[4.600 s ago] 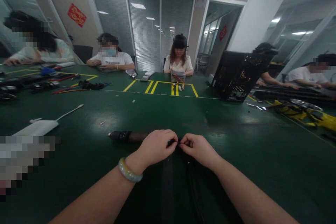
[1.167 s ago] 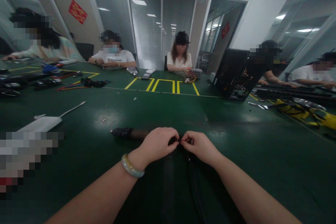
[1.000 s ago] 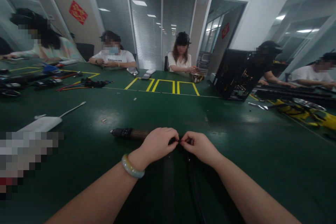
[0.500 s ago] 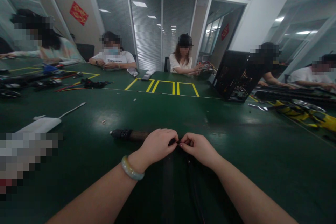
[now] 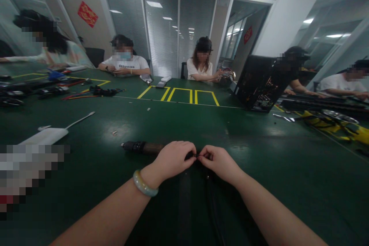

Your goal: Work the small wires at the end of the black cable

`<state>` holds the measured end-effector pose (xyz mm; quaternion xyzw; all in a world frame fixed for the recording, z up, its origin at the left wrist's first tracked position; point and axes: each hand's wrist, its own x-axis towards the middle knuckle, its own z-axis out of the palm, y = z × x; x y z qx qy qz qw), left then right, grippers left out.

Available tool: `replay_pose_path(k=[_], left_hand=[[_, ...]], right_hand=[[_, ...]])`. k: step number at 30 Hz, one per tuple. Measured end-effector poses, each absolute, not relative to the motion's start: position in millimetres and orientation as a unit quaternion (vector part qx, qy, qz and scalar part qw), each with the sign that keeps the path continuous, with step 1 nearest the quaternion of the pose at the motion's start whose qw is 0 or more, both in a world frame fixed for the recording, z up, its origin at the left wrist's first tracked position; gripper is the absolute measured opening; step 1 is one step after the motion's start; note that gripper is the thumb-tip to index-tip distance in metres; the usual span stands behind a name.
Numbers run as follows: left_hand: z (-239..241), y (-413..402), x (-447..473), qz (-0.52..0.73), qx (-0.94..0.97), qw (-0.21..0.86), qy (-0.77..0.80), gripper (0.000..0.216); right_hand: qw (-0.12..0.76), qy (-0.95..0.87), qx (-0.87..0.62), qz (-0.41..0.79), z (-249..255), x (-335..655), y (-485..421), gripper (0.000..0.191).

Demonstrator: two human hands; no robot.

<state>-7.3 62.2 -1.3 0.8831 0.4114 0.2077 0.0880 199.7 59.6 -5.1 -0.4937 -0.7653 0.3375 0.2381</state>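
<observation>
My left hand (image 5: 175, 158), with a pale green bangle (image 5: 145, 184) at the wrist, has its fingers curled over in a pinch. Fingertip to fingertip with it, my right hand (image 5: 216, 162) pinches too. A tiny dark piece (image 5: 196, 156) shows between the tips, too small to name. Behind my left hand lies a dark cylindrical tool (image 5: 151, 148) with a metal tip pointing left; its right end is hidden by the hand. From under my right hand a black cable (image 5: 212, 203) runs down to the near edge of view.
A white device with a cord (image 5: 54, 135) lies at left. Dark cable bundles (image 5: 100, 91) are farther back. A black computer case (image 5: 256, 82) stands at right, near yellow-and-black parts (image 5: 337, 125). Several people sit around the green table (image 5: 184, 123).
Both hands stay almost where they were, still pinching at the same spot. Only the view has shifted very slightly.
</observation>
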Motion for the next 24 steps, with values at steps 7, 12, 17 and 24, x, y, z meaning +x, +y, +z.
replay_pose_path(k=[7,12,17,24], left_hand=[[-0.3,62.2,-7.3,0.209,0.885,0.084,0.409,0.011],[-2.1,62.6,-7.4,0.211,0.884,0.083,0.409,0.011],[-3.0,63.4,-8.0,0.209,0.885,0.084,0.408,0.010],[-3.8,63.7,-7.1,0.207,0.883,0.074,0.414,0.012]], right_hand=[[0.240,-0.768,-0.490,0.335,-5.2,200.9,59.4,0.010],[0.240,-0.766,-0.491,0.338,-5.3,200.8,59.1,0.010],[0.242,-0.765,-0.497,0.330,-6.8,199.7,59.6,0.010],[0.236,-0.765,-0.497,0.335,-7.8,200.8,60.2,0.012]])
